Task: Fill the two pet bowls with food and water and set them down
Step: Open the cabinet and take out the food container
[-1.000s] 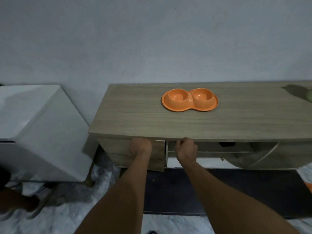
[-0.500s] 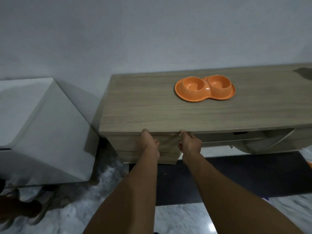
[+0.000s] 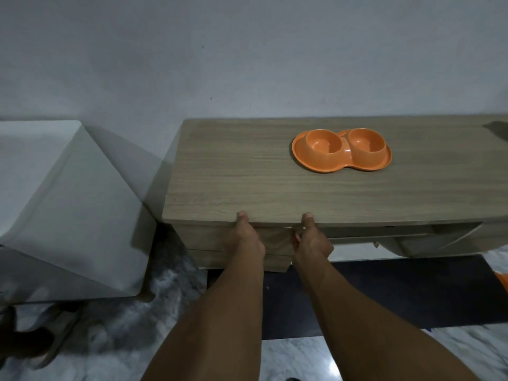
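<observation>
Head view: left hand (image 3: 243,237) and right hand (image 3: 312,243) at the tabletop's (image 3: 233,174) front edge, fingers hidden beneath, grip impossible to tell; orange double bowl (image 3: 341,149) toward the back edge looks light and rigid, best lifted by its rim.

A long wooden cabinet (image 3: 233,174) stands against a plain pale wall (image 3: 247,64); its top has a grey-brown grain that runs along the length. At the far right corner of the top there is a dark shape (image 3: 497,132), only partly in sight; I cannot tell what it is. Under the front edge, near the left corner, a drawer front (image 3: 275,240) sits a little out of line; further right a curved pale panel (image 3: 439,240) shows. Just beside the cabinet's left end stands a white box-like unit (image 3: 68,202). On the pale marbled floor (image 3: 453,353) a dark mat (image 3: 398,292) lies before the cabinet; some blurred footwear (image 3: 27,347) is near the unit.
</observation>
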Motion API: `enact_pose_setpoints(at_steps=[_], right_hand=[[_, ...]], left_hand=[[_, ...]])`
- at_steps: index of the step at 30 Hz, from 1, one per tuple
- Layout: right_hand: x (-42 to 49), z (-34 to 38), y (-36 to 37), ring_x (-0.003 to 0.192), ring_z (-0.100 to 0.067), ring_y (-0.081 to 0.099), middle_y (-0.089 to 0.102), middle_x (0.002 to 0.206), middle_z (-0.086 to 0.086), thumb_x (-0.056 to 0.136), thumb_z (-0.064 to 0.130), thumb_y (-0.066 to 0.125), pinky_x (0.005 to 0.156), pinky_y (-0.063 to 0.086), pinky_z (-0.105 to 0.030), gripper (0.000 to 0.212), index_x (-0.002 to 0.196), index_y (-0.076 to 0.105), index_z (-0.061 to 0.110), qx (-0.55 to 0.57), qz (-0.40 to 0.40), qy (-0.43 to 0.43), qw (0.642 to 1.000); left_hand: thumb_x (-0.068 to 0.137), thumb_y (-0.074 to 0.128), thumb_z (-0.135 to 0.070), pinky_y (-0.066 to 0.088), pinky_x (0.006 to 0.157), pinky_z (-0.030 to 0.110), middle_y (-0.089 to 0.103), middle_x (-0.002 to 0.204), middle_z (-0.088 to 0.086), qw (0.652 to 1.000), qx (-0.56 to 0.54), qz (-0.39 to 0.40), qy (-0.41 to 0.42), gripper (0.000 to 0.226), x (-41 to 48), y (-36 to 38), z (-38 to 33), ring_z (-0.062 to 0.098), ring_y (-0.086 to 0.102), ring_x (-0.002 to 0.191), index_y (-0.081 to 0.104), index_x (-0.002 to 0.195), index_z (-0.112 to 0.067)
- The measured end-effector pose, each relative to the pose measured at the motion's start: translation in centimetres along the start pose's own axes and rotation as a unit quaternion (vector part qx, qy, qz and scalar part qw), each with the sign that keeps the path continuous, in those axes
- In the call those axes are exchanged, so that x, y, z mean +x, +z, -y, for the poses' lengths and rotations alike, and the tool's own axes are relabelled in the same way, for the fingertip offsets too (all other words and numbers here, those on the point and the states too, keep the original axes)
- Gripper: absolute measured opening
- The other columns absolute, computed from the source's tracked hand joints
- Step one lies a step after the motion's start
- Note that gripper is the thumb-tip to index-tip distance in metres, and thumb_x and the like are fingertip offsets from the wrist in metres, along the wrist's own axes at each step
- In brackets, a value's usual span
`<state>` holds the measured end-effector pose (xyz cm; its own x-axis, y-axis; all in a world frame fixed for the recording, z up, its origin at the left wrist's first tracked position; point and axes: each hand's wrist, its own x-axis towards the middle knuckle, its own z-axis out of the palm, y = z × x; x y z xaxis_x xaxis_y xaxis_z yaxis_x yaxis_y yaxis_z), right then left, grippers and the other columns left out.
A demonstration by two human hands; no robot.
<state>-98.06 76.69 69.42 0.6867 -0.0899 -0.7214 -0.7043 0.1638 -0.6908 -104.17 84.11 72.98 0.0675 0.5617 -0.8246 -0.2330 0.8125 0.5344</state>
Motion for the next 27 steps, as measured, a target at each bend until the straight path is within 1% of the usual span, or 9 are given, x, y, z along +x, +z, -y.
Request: enact_pose_setpoints(at_steps=[4, 9, 12, 17, 21, 23, 24, 26, 27], right_hand=[[0.8, -0.1, 0.3, 0.083, -0.023, 0.066, 0.064, 0.080, -0.004, 0.071, 0.040, 0.083, 0.083, 0.058, -0.037, 0.034, 0.071, 0.061, 0.014, 0.012, -0.008, 0.017, 1.000], [1.3, 0.1, 0.5, 0.080, -0.020, 0.065, 0.065, 0.083, -0.004, 0.071, 0.047, 0.081, 0.077, 0.055, -0.032, 0.040, 0.076, 0.061, 0.013, 0.029, -0.017, 0.035, 0.999], [1.8, -0.4, 0.7, 0.079, -0.020, 0.066, 0.067, 0.079, -0.003, 0.072, 0.051, 0.077, 0.082, 0.056, -0.035, 0.039, 0.069, 0.062, 0.015, 0.011, -0.025, 0.017, 0.999], [1.4, -0.2, 0.5, 0.077, -0.017, 0.065, 0.065, 0.077, -0.003, 0.077, 0.049, 0.074, 0.081, 0.055, -0.034, 0.037, 0.070, 0.061, 0.015, 0.000, -0.008, 0.001, 1.000], [0.9, 0.3, -0.3, 0.073, -0.018, 0.064, 0.065, 0.079, -0.006, 0.079, 0.050, 0.071, 0.077, 0.058, -0.035, 0.037, 0.073, 0.061, 0.015, -0.029, 0.012, 0.010, 0.999], [0.7, 0.6, -0.8, 0.066, -0.017, 0.060, 0.063, 0.075, -0.006, 0.081, 0.051, 0.068, 0.071, 0.057, -0.034, 0.039, 0.075, 0.061, 0.014, -0.050, 0.024, 0.012, 0.998], [0.6, 0.7, -1.0, 0.063, -0.016, 0.057, 0.061, 0.072, -0.006, 0.083, 0.051, 0.066, 0.070, 0.057, -0.034, 0.040, 0.075, 0.061, 0.013, -0.061, 0.030, 0.009, 0.998], [0.4, 0.6, -1.3, 0.066, -0.019, 0.060, 0.063, 0.074, -0.008, 0.086, 0.053, 0.062, 0.076, 0.058, -0.037, 0.044, 0.076, 0.061, 0.010, -0.088, 0.032, -0.015, 0.995], [0.5, 0.4, -1.6, 0.075, -0.023, 0.064, 0.068, 0.081, -0.011, 0.086, 0.056, 0.059, 0.081, 0.058, -0.041, 0.049, 0.077, 0.062, 0.008, -0.110, 0.024, -0.033, 0.993]], left_hand=[[0.092, 0.065, -0.026, 0.049, 0.097, 0.039, 0.055, 0.130, 0.017, 1.000, 0.008, -0.023, 0.011, 0.048, 0.2, 0.5, 0.0, 0.033, 0.056, 0.117, 0.051, 0.129, 0.001], [0.096, 0.058, -0.023, 0.048, 0.093, 0.034, 0.053, 0.123, 0.012, 1.000, 0.016, -0.007, 0.007, 0.039, 1.0, 0.9, -0.2, 0.029, 0.054, 0.113, 0.052, 0.128, -0.001], [0.096, 0.057, -0.021, 0.048, 0.093, 0.033, 0.051, 0.120, 0.007, 1.000, 0.010, -0.009, 0.014, 0.037, 1.3, 1.0, 0.0, 0.022, 0.050, 0.097, 0.052, 0.128, -0.004], [0.097, 0.054, -0.018, 0.048, 0.091, 0.033, 0.053, 0.121, 0.009, 1.000, 0.024, 0.002, 0.018, 0.031, 1.8, 1.1, -0.1, 0.025, 0.052, 0.100, 0.056, 0.124, -0.003], [0.098, 0.054, -0.025, 0.043, 0.085, 0.031, 0.052, 0.123, 0.009, 0.998, 0.045, 0.034, 0.007, 0.037, 2.1, 0.5, -0.1, 0.024, 0.050, 0.097, 0.053, 0.129, -0.005], [0.097, 0.056, -0.028, 0.043, 0.084, 0.031, 0.053, 0.116, 0.008, 0.998, 0.048, 0.040, 0.000, 0.041, 2.1, 0.3, 0.0, 0.025, 0.053, 0.097, 0.052, 0.130, -0.005], [0.097, 0.056, -0.028, 0.044, 0.080, 0.029, 0.054, 0.108, 0.007, 0.998, 0.048, 0.042, 0.001, 0.041, 2.1, 0.2, 0.2, 0.022, 0.053, 0.089, 0.051, 0.130, -0.005], [0.098, 0.055, -0.029, 0.043, 0.063, 0.027, 0.047, 0.084, 0.003, 0.997, 0.056, 0.043, 0.006, 0.039, 1.9, 0.0, 0.6, 0.015, 0.046, 0.069, 0.052, 0.130, -0.005], [0.098, 0.054, -0.029, 0.039, 0.055, 0.026, 0.042, 0.078, 0.002, 0.997, 0.064, 0.041, 0.010, 0.039, 1.8, -0.1, 0.9, 0.013, 0.042, 0.065, 0.052, 0.129, -0.006]])
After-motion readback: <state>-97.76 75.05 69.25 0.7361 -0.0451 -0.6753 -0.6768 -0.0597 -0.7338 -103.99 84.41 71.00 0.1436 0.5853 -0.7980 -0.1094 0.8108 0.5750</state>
